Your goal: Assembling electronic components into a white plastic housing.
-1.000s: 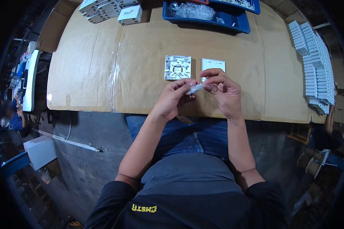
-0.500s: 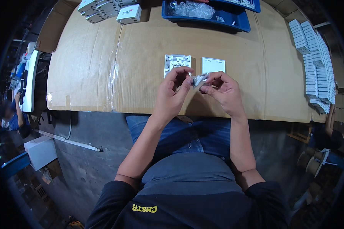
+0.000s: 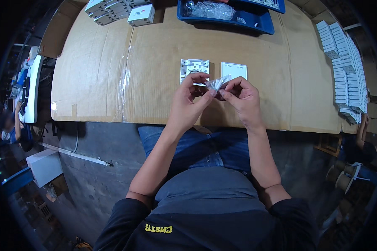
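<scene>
The desk is covered with brown cardboard sheets, joined by a taped seam running from twelve to six o'clock left of centre. At its centre lie two square plates side by side: a white one with its ribbed back up, and just to its three o'clock a plain white faceplate. At twelve o'clock sits a blue tray holding clear plastic bags. At eleven o'clock is a cluster of small white boxes, with one separate white box beside them. Along the three o'clock edge run long rows of stacked white boxes.
</scene>
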Demonstrator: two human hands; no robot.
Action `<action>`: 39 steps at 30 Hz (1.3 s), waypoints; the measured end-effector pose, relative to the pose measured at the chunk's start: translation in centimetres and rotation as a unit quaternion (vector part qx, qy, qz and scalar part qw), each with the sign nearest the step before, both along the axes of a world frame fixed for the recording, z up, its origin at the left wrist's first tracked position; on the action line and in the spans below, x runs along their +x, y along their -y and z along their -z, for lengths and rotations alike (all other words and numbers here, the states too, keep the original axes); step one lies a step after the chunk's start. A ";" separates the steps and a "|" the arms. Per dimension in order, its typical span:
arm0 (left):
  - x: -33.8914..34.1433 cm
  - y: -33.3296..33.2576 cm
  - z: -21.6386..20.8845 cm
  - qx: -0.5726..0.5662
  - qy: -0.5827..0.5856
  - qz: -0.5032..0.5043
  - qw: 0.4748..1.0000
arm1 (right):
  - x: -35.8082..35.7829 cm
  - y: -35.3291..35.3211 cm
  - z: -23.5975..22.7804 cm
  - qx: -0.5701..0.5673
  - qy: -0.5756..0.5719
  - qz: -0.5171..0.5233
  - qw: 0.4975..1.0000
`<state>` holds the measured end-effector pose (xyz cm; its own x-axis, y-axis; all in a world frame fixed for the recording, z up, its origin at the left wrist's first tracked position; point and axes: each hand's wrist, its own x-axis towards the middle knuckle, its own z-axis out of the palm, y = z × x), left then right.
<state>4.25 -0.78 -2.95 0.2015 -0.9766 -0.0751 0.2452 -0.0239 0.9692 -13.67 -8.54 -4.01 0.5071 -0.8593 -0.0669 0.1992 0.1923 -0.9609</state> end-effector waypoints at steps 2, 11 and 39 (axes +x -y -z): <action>0.3 0.0 0.1 0.024 0.010 0.022 0.999 | 0.2 -0.1 0.0 0.000 -0.007 0.009 1.000; 0.5 0.0 0.4 0.035 0.035 0.038 0.998 | 0.6 -0.3 0.1 -0.023 -0.030 0.017 0.999; 1.9 -0.3 1.3 0.064 -0.018 -0.025 0.997 | 0.9 -0.4 -0.1 -0.041 -0.051 0.026 0.998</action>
